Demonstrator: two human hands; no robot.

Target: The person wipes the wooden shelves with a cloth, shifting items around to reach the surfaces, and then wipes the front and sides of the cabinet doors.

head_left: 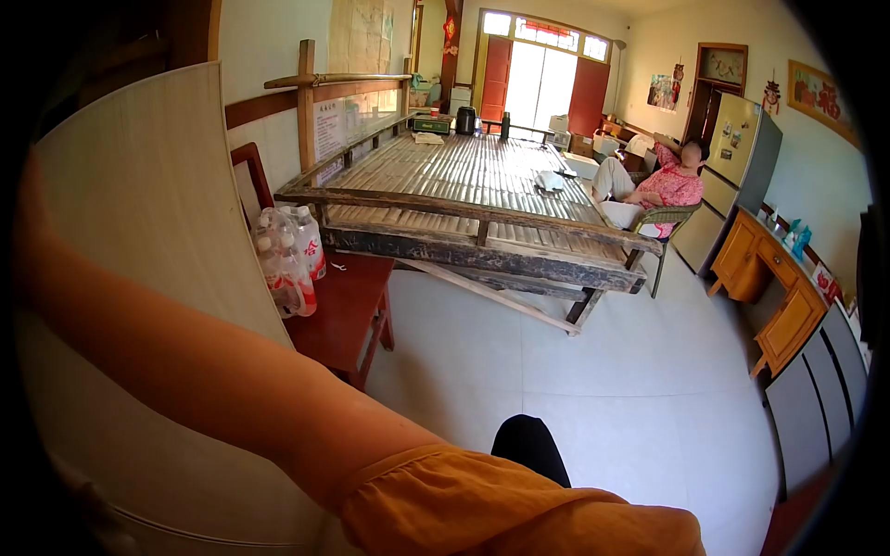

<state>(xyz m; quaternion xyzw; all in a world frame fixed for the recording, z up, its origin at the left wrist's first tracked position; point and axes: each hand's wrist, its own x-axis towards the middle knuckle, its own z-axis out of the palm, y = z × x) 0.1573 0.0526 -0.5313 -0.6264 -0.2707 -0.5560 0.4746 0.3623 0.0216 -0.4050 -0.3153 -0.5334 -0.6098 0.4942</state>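
Observation:
My left arm, in an orange sleeve [482, 505], stretches across to the far left edge of the view. Its hand is lost in the dark rim, so its fingers and anything they touch are hidden. A tall pale panel [139, 204] stands upright behind the forearm. Beyond the arm is a dark red bench [348, 296] with a pack of clear bottles [287, 259] on it. My right hand does not show. One dark-clothed knee [530, 447] appears at the bottom.
A large bamboo-slat bed frame [464, 171] fills the middle. A person [669, 185] sits in a chair at its right, near a fridge [732, 157]. A wooden desk [774, 273] and grey panels [816, 398] line the right. Pale floor tiles [640, 408] lie between.

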